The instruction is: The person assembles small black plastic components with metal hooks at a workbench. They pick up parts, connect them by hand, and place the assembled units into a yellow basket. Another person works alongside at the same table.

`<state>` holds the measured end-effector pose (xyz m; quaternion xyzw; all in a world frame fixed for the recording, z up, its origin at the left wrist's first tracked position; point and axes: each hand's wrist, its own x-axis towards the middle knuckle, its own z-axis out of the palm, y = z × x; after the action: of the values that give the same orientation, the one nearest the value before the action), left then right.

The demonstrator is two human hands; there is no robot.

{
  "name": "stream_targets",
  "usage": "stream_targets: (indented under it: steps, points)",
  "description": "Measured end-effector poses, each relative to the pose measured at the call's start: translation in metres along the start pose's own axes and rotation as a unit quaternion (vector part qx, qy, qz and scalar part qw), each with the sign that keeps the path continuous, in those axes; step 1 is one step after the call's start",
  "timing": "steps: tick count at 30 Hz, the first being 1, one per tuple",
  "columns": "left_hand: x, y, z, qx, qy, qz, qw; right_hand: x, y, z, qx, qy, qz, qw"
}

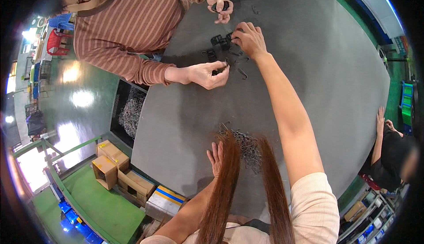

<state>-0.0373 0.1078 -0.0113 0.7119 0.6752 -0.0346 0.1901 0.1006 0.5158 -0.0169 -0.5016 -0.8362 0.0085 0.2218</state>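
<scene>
Reaching stage, by the look of it: right hand (248, 39) stretched far across the grey round table (335, 80), fingers curled down over a cluster of small black clips (219, 40). Touching or closing on one at the cluster's right edge; whether a clip is actually pinched cannot be told, fingertips hidden under the knuckles. Left hand (216, 157) flat near the table's near edge, fingers together and extended, resting just beside a heap of thin wire hooks (247, 144), partly screened by hanging strands of hair. Nothing visibly held in it.

Judgement: picking a clip from the far cluster, hooks waiting near the body. Next move likely calls for a firm pinch on a single clip without dragging neighbours, then a long draw back.

Across the table, a co-worker in a striped sleeve (132, 63), one hand (207, 74) pinching a small dark piece just left of the clips. Cardboard boxes (115, 170) on the green floor below left.
</scene>
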Motion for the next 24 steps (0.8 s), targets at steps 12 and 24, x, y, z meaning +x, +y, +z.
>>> stream_targets:
  steps: [12,24]
  points:
    - [0.001,0.002,0.007,-0.092,0.070,-0.013,0.993,-0.050,0.022,-0.071,0.557,-0.153,0.430,0.694]
    - [0.003,0.003,0.011,-0.068,0.140,0.015,0.988,-0.093,0.028,-0.082,0.439,-0.138,0.488,0.742]
